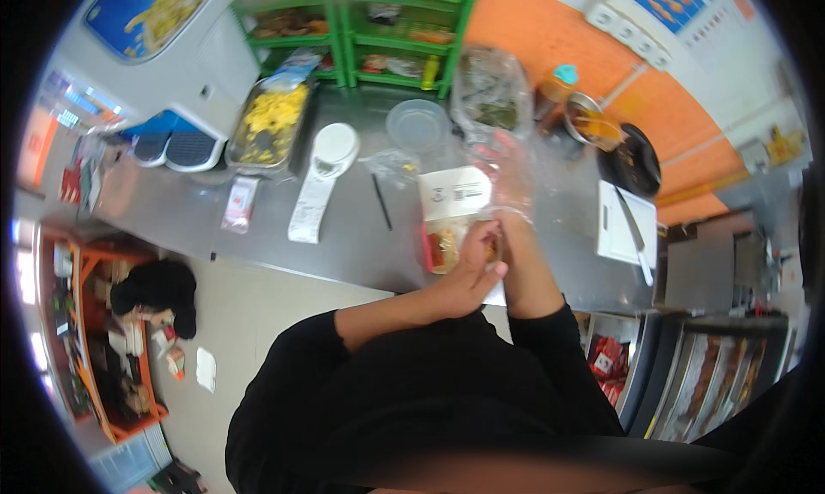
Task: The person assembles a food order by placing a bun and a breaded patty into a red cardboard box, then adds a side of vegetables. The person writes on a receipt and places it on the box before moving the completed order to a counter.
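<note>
My right hand (512, 171) is in a clear plastic glove, held over the counter with fingers spread and nothing visible in it. Bare, my left hand (478, 262) touches the right wrist beside the glove's loose cuff (512, 211); whether its fingers grip the cuff is unclear. Both are above a cardboard food box (456, 194) with its printed lid raised. Food with a reddish part (443, 247) lies in the box, partly hidden by my left hand. Left of the box are a crumpled clear plastic bag (394, 167) and a thin black stick-like object (381, 202).
A round white device with a paper strip (312, 210), a metal tray of yellow food (233, 147) and a translucent round lid or dish (417, 125) stand left. Rightward, a knife (630, 220) lies on a white cutting board (608, 239). Behind are green shelves (348, 49) and a bag of leaves (493, 97).
</note>
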Demonstrator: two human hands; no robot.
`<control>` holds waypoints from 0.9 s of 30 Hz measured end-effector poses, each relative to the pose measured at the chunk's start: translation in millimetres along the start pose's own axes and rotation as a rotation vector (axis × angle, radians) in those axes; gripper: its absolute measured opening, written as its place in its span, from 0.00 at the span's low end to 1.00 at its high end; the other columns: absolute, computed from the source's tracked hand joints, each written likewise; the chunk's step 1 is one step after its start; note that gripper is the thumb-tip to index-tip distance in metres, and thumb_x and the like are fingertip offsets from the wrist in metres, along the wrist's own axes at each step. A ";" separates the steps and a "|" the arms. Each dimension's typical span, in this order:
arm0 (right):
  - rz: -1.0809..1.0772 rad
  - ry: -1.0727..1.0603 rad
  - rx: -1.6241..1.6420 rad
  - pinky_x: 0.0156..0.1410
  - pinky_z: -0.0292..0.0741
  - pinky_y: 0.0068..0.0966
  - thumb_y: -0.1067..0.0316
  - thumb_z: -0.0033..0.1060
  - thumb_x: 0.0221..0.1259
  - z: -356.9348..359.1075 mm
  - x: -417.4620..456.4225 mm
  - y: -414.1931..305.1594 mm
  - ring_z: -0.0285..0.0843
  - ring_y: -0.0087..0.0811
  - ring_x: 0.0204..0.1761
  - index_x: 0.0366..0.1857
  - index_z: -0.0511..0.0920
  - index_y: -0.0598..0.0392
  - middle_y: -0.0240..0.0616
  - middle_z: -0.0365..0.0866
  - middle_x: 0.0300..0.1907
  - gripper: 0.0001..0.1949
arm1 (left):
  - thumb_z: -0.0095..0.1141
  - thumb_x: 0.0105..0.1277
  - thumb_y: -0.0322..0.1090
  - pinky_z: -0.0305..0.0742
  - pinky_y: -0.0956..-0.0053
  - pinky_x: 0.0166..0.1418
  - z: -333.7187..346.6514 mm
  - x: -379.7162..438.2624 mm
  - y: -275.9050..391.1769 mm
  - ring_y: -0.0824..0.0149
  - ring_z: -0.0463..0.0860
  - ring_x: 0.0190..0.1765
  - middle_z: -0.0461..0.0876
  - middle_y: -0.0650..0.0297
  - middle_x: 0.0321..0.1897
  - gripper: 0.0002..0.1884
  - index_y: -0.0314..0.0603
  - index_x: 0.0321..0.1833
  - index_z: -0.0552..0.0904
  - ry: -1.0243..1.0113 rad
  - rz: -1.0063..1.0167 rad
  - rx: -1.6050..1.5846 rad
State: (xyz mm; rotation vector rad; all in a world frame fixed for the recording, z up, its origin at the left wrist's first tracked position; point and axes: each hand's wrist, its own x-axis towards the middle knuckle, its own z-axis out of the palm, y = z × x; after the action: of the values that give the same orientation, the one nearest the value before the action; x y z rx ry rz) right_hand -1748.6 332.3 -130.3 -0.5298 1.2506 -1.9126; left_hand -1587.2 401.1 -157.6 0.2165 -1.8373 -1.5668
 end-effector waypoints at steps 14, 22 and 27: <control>-0.892 -0.390 -0.861 0.81 0.62 0.45 0.71 0.56 0.71 30.1 -38.7 49.6 0.62 0.55 0.79 0.79 0.59 0.59 0.53 0.60 0.80 0.33 | 0.26 0.84 0.62 0.57 0.65 0.77 -66.6 6.0 -6.5 0.59 0.66 0.69 0.64 0.55 0.65 0.37 0.35 0.77 0.65 0.335 -0.303 -0.299; -0.357 -0.901 -1.343 0.75 0.67 0.50 0.64 0.58 0.71 6.9 -122.8 67.2 0.67 0.64 0.73 0.74 0.67 0.65 0.64 0.69 0.71 0.30 | 0.37 0.83 0.58 0.55 0.59 0.82 -146.1 -2.7 -2.9 0.54 0.64 0.77 0.59 0.52 0.77 0.34 0.38 0.79 0.64 0.690 -0.099 0.259; -0.473 -0.831 -1.563 0.67 0.71 0.51 0.63 0.59 0.70 -17.2 -105.0 73.8 0.74 0.62 0.60 0.71 0.69 0.65 0.62 0.78 0.56 0.29 | 0.56 0.76 0.52 0.70 0.57 0.73 -150.9 -7.1 -10.0 0.50 0.77 0.70 0.79 0.43 0.64 0.31 0.38 0.74 0.73 0.204 -0.642 0.106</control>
State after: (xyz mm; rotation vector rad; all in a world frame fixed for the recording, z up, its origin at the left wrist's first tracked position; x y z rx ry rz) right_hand -1668.3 409.0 -197.0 -2.2236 1.8308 -0.3788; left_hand -1494.6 281.6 -166.4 1.0608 -1.7791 -1.7702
